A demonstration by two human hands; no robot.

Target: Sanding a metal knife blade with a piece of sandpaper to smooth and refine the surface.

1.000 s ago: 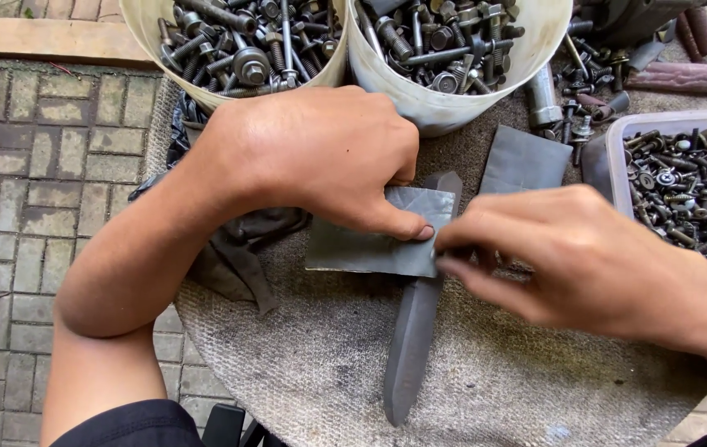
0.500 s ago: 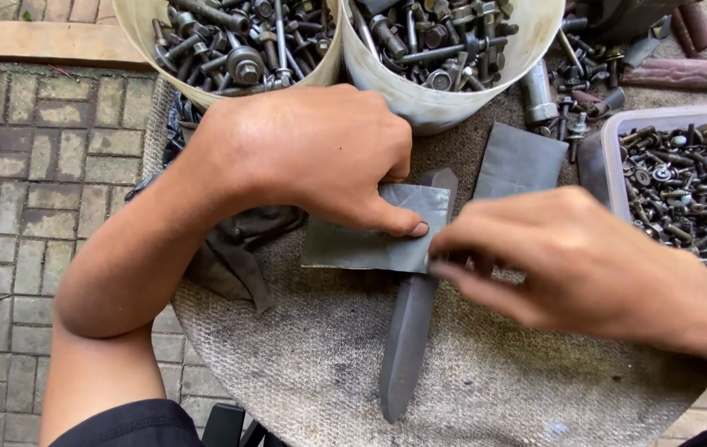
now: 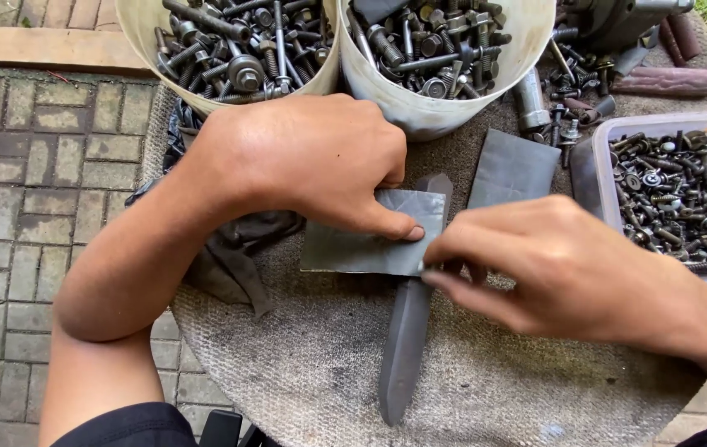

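The left hand (image 3: pixel 304 161) lies palm down with its fingers curled close together, the thumb tip pressing flat on a grey sheet of sandpaper (image 3: pixel 370 236) that lies across a dull metal blade (image 3: pixel 407 331). The right hand (image 3: pixel 569 269) pinches the sandpaper's right edge, fingers (image 3: pixel 453 285) narrowed and folded around it just where the blade passes beneath. The blade rests lengthwise on the cloth-covered table (image 3: pixel 519 389), its tip pointing toward the person. A second grey sheet (image 3: pixel 511 170) lies just beyond, near two white buckets of bolts (image 3: pixel 419 50) and a clear tub of screws (image 3: pixel 676 194).
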